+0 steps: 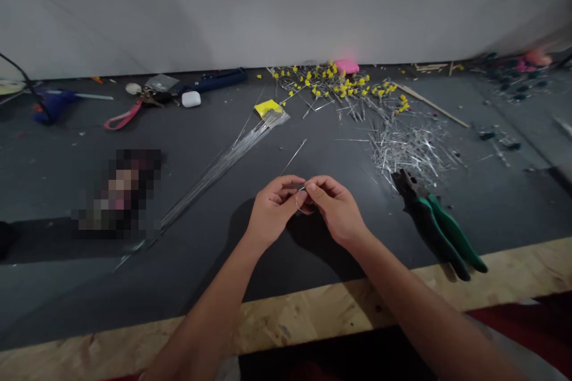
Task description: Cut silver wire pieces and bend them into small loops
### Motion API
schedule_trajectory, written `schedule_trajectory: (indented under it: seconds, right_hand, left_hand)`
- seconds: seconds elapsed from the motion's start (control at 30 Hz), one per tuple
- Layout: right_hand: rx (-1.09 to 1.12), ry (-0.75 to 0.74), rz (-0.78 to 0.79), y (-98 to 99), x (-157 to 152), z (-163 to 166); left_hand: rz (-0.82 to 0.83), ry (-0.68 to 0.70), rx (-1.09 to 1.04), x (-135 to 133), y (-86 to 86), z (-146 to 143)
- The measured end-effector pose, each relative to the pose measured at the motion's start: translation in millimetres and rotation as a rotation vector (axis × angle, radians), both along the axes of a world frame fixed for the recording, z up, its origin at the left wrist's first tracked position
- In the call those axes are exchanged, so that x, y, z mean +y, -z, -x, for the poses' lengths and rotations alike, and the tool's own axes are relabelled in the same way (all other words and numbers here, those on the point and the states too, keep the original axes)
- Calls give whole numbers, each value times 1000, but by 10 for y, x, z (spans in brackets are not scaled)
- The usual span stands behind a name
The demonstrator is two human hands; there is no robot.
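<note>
Both of my hands meet over the dark table, pinching one thin wire (297, 202) that is bent into a small loop. My left hand (276, 205) grips it between thumb and fingers. Fingertips of my right hand (333, 205) close on the wire right beside the left ones, so its ends are partly hidden. A single thin wire piece (294, 156) with a twisted tip lies just beyond my hands. Left of them stretches a long bundle of straight wires (223, 164), its far end in a clear sleeve with a yellow label (268, 109).
Green-handled pliers (440, 226) lie at right, near a heap of short wire pieces (409, 146). Yellow-tipped wires (330, 80) and a pink lump (347, 66) are by the wall. Keys with a pink strap (125, 116) and a white case (191, 99) lie back left.
</note>
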State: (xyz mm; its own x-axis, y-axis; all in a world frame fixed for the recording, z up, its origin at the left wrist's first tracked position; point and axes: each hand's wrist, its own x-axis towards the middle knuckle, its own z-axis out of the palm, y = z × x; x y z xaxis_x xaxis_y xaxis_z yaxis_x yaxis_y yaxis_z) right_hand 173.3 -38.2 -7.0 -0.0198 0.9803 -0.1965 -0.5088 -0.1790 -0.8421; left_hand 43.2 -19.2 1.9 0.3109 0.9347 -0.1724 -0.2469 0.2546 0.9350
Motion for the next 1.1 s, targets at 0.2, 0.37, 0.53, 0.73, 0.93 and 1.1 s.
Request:
schedule_trajectory:
  seconds: [0.2, 0.37, 0.53, 0.73, 0.93, 1.1]
  right_hand:
    - [-34, 29, 37, -30, -34, 19]
    - [-59, 28, 51, -58, -32, 39]
    - [-174, 7, 16, -75, -10, 1]
    - [-158, -129, -121, -65, 31, -82]
    - [-231, -91, -149, -91, 45, -78]
    - [-211, -50, -140, -103, 42, -31]
  left_hand:
    - [35, 12, 16, 1, -20, 26]
    - [74, 9, -10, 6, -31, 34]
    - [98, 26, -10, 33, -38, 49]
    - [115, 58, -48, 37, -22, 56]
    - [28, 2, -3, 47, 7, 63]
    - [-40, 4, 61, 74, 2, 66]
